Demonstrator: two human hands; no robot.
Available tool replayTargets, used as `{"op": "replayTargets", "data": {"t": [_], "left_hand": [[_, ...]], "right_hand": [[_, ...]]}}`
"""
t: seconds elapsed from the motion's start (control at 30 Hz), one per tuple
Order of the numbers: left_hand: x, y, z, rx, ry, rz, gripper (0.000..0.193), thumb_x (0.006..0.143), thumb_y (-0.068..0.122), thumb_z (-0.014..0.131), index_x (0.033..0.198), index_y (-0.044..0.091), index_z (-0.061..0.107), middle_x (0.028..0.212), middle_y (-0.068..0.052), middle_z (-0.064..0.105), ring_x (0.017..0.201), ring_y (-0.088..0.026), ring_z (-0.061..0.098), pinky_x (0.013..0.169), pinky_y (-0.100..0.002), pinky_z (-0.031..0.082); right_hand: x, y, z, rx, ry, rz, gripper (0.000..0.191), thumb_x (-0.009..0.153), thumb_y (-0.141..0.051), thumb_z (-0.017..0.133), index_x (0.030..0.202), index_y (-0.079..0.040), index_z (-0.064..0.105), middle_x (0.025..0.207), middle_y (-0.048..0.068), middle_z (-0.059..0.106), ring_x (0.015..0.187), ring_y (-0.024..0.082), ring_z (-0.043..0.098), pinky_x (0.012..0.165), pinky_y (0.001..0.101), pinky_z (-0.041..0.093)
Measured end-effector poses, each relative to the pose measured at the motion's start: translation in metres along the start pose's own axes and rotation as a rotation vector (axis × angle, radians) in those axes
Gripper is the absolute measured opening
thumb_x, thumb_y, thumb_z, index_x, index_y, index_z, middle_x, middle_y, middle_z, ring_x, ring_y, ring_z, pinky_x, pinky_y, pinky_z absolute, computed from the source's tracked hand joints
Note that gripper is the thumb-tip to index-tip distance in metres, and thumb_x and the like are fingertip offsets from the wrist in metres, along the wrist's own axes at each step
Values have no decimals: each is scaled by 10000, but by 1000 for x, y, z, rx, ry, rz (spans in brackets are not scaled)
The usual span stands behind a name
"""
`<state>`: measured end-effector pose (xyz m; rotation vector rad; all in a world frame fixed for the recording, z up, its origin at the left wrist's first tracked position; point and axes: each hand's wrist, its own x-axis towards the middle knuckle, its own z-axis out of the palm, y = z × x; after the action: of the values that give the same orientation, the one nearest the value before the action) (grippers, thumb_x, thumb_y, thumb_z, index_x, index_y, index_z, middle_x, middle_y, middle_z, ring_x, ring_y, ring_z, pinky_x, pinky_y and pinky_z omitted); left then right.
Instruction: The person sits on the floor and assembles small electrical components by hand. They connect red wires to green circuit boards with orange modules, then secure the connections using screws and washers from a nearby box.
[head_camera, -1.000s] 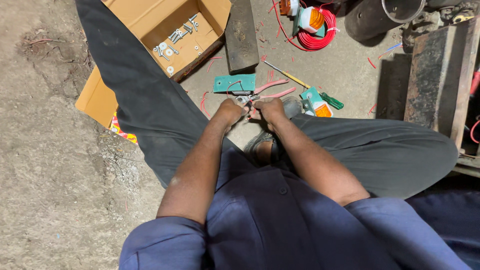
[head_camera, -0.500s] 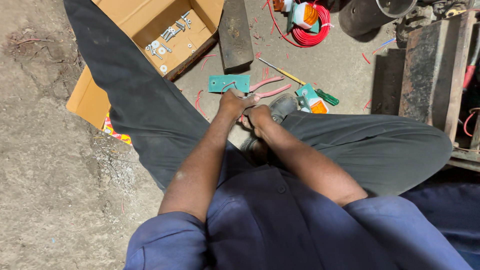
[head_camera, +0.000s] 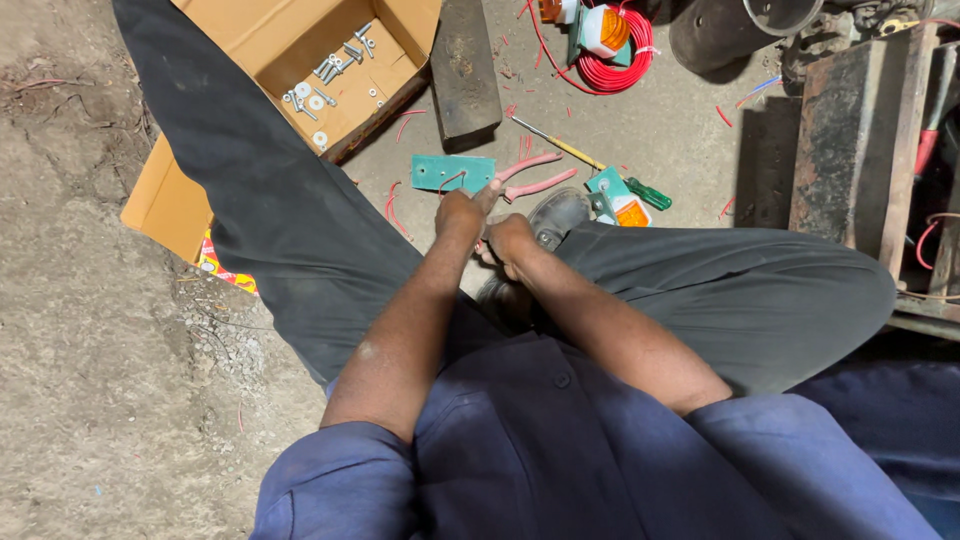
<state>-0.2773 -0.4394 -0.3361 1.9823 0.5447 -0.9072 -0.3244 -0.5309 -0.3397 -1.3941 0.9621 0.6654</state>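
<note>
Person seated on the concrete floor (head_camera: 680, 130), legs spread, both forearms extended forward between the knees. Left hand (head_camera: 462, 212) curled narrow around the pink-handled pliers (head_camera: 530, 175), whose handles stick out past the fingers toward the upper right. Right hand (head_camera: 507, 240) closed just beside the left, touching it; what it grips is hidden by the fingers, cannot tell. Green metal plate (head_camera: 452, 171) lies flat on the floor just above the left hand. Shoe (head_camera: 558, 213) right of the hands. Yellow-shafted screwdriver (head_camera: 590, 163) with green handle near an orange lamp unit (head_camera: 628, 210). Cardboard box (head_camera: 270, 40) with loose bolts upper left; red wire coil (head_camera: 615, 70) at top.
</note>
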Motion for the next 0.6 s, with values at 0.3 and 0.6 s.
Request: {"op": "replayTargets", "data": {"t": [0.3, 0.6], "left_hand": [[13, -9, -4, -177, 188, 2, 534, 771, 388, 840, 990, -53, 631, 885, -221, 706, 773, -327, 677, 680, -463, 543], [13, -18, -16, -96, -299, -4, 273, 961, 95, 519, 1041, -78, 715, 846, -172, 693, 670, -260, 593, 570, -452, 479]], "right_hand": [[4, 0, -6, 135, -56, 58, 169, 973, -129, 633, 885, 9, 677, 692, 42, 614, 542, 132, 595, 454, 264, 485], [12, -7, -32, 234, -234, 187, 158, 992, -200, 636, 935, -53, 649, 687, 1, 608, 530, 119, 590, 459, 267, 511]]}}
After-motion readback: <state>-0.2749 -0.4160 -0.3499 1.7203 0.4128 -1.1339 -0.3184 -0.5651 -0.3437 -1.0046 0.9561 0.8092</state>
